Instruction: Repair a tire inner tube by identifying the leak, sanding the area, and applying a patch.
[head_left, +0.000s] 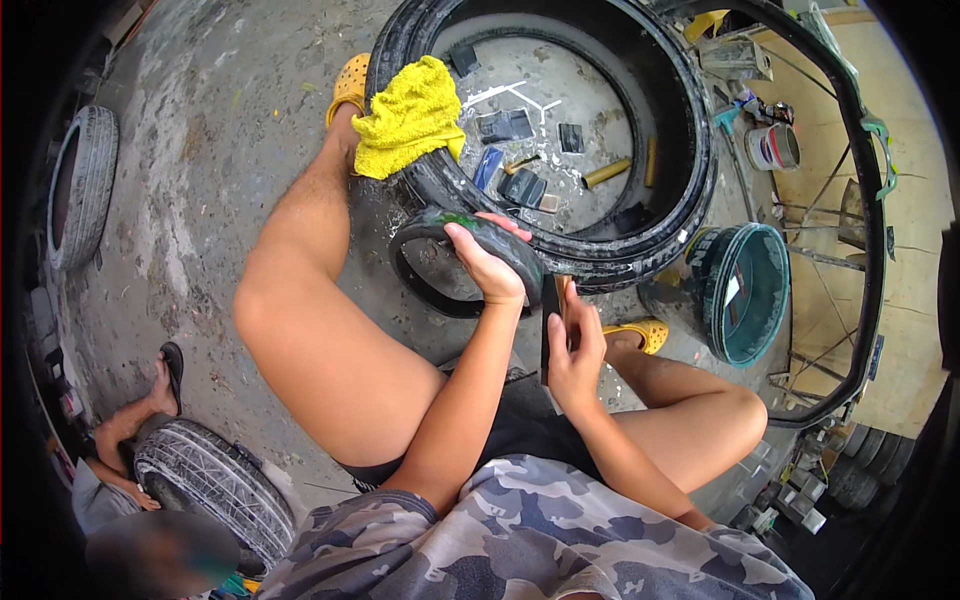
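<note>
My left hand (pixel 488 268) grips a black curved ring-shaped piece (pixel 505 248) with a wet, green-tinged sheen on its upper part, beside the near rim of a large black round tub (pixel 690 150). My right hand (pixel 575 355) holds a flat black block (pixel 551 325) with a brownish strip along it, upright just right of the piece. A yellow cloth (pixel 405 120) drapes over the tub's left rim. Inside the tub lie several small dark pads (pixel 505 125), a blue bar (pixel 488 167) and yellowish rods (pixel 605 174).
A teal bucket (pixel 750 290) stands right of my right foot. Behind it are a paint pail (pixel 775 148), a black frame (pixel 862 300) and a board (pixel 905 350). A tire (pixel 85 185) lies at the left. At lower left another person's leg (pixel 145 405) is beside another tire (pixel 215 480).
</note>
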